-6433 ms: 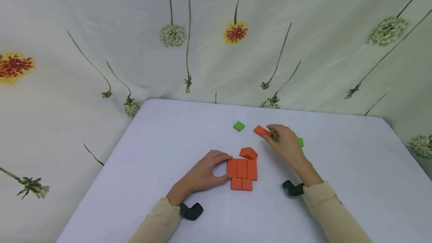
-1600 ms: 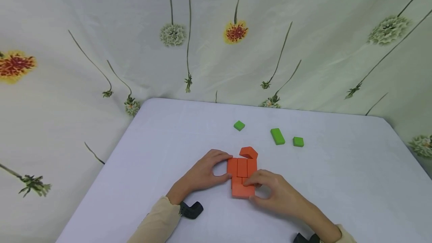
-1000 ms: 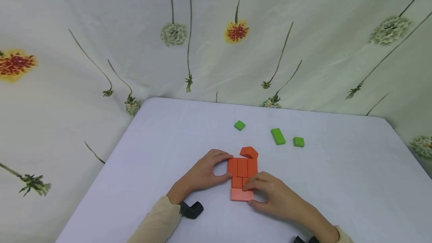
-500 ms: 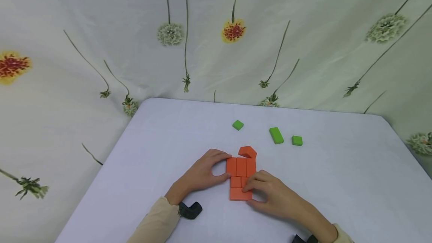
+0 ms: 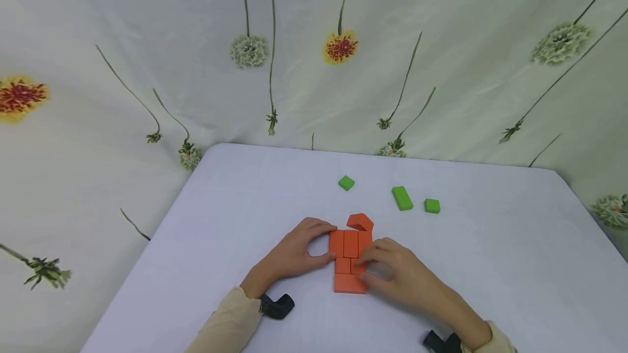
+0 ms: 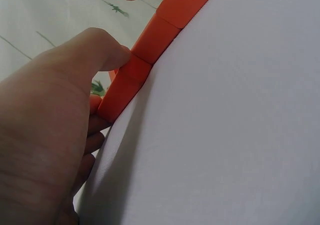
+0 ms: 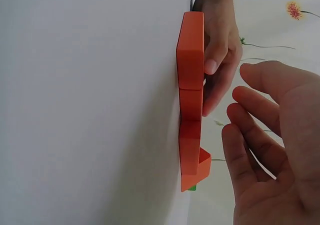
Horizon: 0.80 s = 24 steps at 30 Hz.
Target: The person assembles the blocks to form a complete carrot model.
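Orange blocks (image 5: 350,247) are butted together on the desk (image 5: 260,195), edge-gripped at 9 o'clock by the left hand (image 5: 296,249); the right hand (image 5: 404,271), 3 o'clock, is unloaded, fingers relaxed. Green blocks (image 5: 402,198) are left unjoined, 12 to 2 o'clock.

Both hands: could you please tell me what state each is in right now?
Left hand: closed, pinching the leftmost orange block.
Right hand: open, holding nothing.

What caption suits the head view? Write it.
Left fingers touch orange blocks, right fingers hover nearby; three green blocks lie beyond.
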Each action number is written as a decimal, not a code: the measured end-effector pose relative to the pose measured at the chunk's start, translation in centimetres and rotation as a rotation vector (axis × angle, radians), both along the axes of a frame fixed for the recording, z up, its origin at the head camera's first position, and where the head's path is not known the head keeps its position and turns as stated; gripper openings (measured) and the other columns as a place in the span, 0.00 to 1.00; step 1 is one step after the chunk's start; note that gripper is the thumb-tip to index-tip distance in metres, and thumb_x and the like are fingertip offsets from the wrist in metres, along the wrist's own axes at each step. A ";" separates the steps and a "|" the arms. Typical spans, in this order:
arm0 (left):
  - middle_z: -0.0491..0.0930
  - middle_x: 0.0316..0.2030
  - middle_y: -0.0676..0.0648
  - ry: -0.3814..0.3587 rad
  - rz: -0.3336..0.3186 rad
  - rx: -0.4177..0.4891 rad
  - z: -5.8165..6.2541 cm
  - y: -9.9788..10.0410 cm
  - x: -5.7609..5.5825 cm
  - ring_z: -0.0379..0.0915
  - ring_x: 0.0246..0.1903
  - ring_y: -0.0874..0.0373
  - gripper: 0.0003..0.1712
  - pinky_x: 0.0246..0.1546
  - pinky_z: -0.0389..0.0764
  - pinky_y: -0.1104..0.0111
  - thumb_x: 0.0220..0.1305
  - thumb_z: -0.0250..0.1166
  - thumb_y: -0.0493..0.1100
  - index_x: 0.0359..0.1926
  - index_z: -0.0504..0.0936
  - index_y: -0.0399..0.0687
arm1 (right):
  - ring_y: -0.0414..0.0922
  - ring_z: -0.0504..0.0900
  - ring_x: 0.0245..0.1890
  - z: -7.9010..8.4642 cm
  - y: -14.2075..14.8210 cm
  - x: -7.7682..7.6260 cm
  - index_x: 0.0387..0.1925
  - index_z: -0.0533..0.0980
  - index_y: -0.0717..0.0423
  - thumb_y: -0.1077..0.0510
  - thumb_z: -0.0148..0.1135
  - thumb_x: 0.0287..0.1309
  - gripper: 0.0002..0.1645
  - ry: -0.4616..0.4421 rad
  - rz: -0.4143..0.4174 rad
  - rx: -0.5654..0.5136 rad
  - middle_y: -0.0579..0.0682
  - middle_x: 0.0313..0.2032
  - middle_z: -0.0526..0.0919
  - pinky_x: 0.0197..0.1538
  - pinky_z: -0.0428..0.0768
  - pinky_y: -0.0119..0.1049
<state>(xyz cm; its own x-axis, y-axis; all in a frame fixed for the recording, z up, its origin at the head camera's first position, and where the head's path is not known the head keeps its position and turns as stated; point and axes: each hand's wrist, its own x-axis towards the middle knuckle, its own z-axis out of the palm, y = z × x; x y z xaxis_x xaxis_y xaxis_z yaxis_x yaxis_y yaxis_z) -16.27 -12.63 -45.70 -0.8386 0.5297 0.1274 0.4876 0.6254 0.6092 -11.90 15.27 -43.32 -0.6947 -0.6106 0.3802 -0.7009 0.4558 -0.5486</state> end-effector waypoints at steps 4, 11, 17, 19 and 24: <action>0.76 0.63 0.53 -0.002 -0.001 0.004 0.0 0.0 0.1 0.69 0.65 0.58 0.31 0.66 0.77 0.57 0.64 0.72 0.51 0.68 0.78 0.56 | 0.36 0.80 0.45 0.4 0.0 -0.8 0.45 0.85 0.47 0.61 0.76 0.58 0.14 -0.019 -0.043 -0.031 0.36 0.43 0.84 0.49 0.85 0.34; 0.76 0.63 0.53 -0.009 0.001 0.006 0.0 0.0 0.0 0.69 0.65 0.57 0.32 0.66 0.77 0.57 0.65 0.72 0.51 0.68 0.77 0.56 | 0.43 0.84 0.44 0.8 0.1 -2.6 0.49 0.83 0.49 0.64 0.73 0.59 0.17 -0.072 -0.178 -0.036 0.41 0.44 0.86 0.49 0.86 0.40; 0.76 0.64 0.53 -0.017 0.005 -0.002 -0.2 0.0 0.2 0.69 0.65 0.58 0.32 0.65 0.78 0.57 0.65 0.72 0.52 0.68 0.77 0.57 | 0.49 0.85 0.48 0.5 0.0 -4.2 0.52 0.83 0.56 0.65 0.71 0.61 0.17 -0.090 -0.243 -0.044 0.48 0.47 0.87 0.51 0.87 0.44; 0.76 0.64 0.53 -0.015 0.005 -0.005 -0.2 0.0 0.2 0.69 0.65 0.58 0.32 0.65 0.78 0.58 0.65 0.72 0.52 0.69 0.77 0.57 | 0.50 0.85 0.48 0.3 0.0 -4.7 0.52 0.83 0.58 0.64 0.71 0.61 0.17 -0.093 -0.268 -0.040 0.50 0.48 0.87 0.52 0.87 0.45; 0.76 0.64 0.53 -0.008 0.007 -0.001 -0.1 0.0 0.1 0.69 0.65 0.57 0.32 0.65 0.78 0.57 0.65 0.72 0.53 0.69 0.77 0.56 | 0.51 0.85 0.48 -0.2 -0.3 -5.7 0.56 0.82 0.59 0.60 0.71 0.62 0.20 -0.139 -0.336 0.004 0.54 0.50 0.86 0.52 0.87 0.47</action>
